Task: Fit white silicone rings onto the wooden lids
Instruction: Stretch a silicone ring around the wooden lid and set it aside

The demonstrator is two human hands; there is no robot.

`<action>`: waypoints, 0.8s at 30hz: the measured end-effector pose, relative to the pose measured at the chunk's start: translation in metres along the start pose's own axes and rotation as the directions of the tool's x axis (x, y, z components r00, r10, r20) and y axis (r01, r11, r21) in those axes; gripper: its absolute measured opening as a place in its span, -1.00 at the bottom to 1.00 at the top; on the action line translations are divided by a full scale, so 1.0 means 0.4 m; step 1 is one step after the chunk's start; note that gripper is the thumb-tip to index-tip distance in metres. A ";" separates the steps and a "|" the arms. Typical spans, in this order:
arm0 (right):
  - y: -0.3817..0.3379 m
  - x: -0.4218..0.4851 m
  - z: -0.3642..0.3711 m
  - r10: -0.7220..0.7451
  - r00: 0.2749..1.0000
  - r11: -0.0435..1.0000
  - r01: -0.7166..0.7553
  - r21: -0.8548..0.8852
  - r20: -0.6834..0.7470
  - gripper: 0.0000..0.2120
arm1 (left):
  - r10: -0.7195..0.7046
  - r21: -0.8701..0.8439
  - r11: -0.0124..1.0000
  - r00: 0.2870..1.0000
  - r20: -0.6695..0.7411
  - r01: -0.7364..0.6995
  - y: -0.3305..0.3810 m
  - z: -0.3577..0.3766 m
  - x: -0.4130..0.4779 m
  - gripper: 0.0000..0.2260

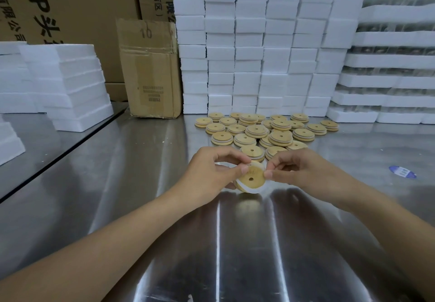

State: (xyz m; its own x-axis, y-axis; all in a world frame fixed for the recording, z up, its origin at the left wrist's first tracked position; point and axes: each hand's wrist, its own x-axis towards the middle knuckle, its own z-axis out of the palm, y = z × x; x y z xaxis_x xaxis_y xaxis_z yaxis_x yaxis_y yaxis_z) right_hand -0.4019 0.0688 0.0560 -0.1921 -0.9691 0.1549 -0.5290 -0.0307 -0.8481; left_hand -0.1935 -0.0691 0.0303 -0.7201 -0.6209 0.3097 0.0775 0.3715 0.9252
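Observation:
A round wooden lid [252, 177] with a small centre hole is held above the steel table, tilted toward me. A white silicone ring [253, 189] wraps its lower rim. My left hand [211, 172] grips the lid from the left, thumb on its face. At the ring's upper right edge my right hand [296, 169] pinches it between thumb and forefinger. Behind the hands lie several wooden lids [256, 131] in a loose pile, many with white rings around them.
The steel table [164, 207] is shiny. White foam blocks [259, 42] are stacked in a wall at the back, more foam slabs [70, 82] at left. A cardboard box [150, 70] stands behind. A blue-and-white label [402, 172] lies at right.

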 end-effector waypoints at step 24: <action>-0.047 -0.008 0.034 -0.180 0.974 0.984 0.181 -0.006 -0.140 -0.91 | -0.020 -0.021 1.000 1.000 -0.002 0.020 0.023 0.014 -0.012 -0.90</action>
State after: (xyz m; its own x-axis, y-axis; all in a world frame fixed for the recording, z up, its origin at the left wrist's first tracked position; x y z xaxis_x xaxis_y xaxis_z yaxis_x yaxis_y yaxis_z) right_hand -0.3800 0.0691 0.0646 -0.2078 -0.9037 0.3743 -0.5603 -0.2037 -0.8028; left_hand -0.1933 -0.0588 0.0359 -0.7201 -0.6296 0.2917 0.0774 0.3448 0.9355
